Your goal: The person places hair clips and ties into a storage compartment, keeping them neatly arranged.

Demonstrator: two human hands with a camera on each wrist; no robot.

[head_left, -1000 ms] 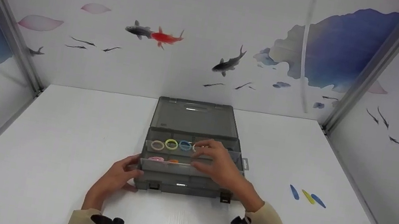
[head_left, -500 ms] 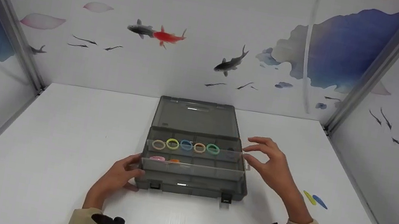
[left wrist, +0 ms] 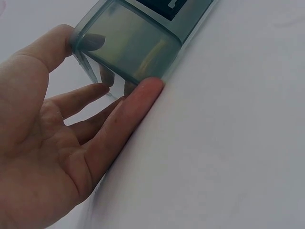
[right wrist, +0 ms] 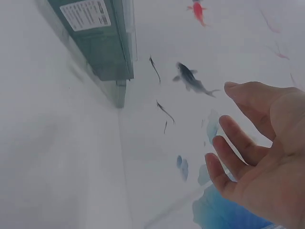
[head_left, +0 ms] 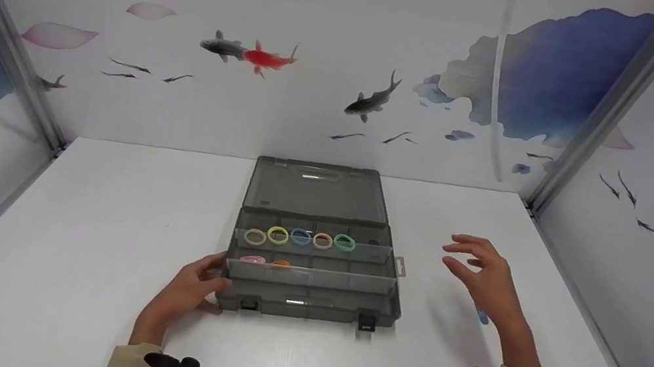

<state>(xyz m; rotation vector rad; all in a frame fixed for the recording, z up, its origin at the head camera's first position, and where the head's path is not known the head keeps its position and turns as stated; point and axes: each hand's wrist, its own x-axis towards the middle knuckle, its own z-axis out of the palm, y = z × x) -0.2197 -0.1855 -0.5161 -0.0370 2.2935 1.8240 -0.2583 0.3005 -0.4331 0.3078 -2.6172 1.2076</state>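
Note:
A grey see-through storage box (head_left: 306, 306) lies with its lid folded back. Rings like hair ties stand in its back row: beige (head_left: 255, 237), yellow (head_left: 278, 235), blue (head_left: 301, 237), peach (head_left: 322, 241) and green (head_left: 344, 243). A pink clip (head_left: 252, 259) and an orange clip (head_left: 280, 263) lie in the middle row. My left hand (head_left: 192, 284) grips the box's front left corner, thumb at one side and fingertips against the wall in the left wrist view. Right of the box my right hand (head_left: 493, 284) hovers with bent, parted fingers and holds nothing. Part of a blue clip (head_left: 483, 316) shows beside its wrist.
The white table (head_left: 113, 227) has walls on its left, right and far sides. The box's lid (head_left: 319, 192) reaches close to the back wall (head_left: 179, 112). A handle (head_left: 400, 267) sticks out from the box's right side.
My right hand has moved from over the box rows to the right, out above the table. It now covers most of the loose clips. My left hand has stayed at the corner.

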